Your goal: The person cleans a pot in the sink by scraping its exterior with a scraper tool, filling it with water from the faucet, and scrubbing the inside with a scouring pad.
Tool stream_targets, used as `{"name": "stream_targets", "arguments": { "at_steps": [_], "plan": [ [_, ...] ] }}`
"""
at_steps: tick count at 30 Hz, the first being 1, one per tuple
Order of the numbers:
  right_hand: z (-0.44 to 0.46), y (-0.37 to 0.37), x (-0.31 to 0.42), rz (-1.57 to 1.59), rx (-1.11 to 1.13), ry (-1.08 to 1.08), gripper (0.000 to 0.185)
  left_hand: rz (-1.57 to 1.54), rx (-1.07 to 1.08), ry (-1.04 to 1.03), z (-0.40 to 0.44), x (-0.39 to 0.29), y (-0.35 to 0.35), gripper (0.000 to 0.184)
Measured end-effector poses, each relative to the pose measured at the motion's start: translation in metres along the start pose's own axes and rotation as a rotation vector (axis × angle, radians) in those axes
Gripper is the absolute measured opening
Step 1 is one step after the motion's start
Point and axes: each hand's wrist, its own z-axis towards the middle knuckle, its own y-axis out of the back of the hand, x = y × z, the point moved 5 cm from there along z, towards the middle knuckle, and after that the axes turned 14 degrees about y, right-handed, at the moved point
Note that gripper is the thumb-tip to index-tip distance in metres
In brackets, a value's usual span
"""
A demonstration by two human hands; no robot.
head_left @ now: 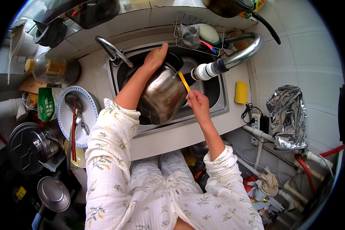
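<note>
Floral shirt (pixel 207 205) nearest; left hand (pixel 156 57) outstretched at pot (pixel 163 97), cannot tell grip; right hand (pixel 198 102) raised, pinching yellow stick (pixel 184 81).

The pot (pixel 161 94) lies in the sink (pixel 224 100), the left hand (pixel 155 58) at its far side and the right hand (pixel 199 102), with a stick (pixel 184 81), to its right. Left of the sink, spoons (pixel 85 128) lie in a bowl (pixel 64 115), a bottle (pixel 50 68) behind. Right of it, a sponge (pixel 240 92) lies on the counter (pixel 172 140).
</note>
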Motion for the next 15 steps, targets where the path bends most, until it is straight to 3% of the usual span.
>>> {"name": "stream_targets", "arguments": {
  "at_steps": [4, 10, 15],
  "plan": [
    [-0.032, 0.012, -0.023, -0.038, -0.027, -0.112, 0.028, -0.016, -0.054, -0.058, -0.005, -0.005, 0.000, 0.074],
    [-0.003, 0.001, 0.001, 0.005, -0.024, -0.030, 0.028, 0.030, -0.032, -0.041, -0.008, -0.009, -0.006, 0.075],
    [-0.033, 0.013, -0.020, 0.000, -0.046, -0.105, 0.030, -0.007, -0.068, -0.053, -0.008, -0.005, -0.002, 0.075]
  ]
}}
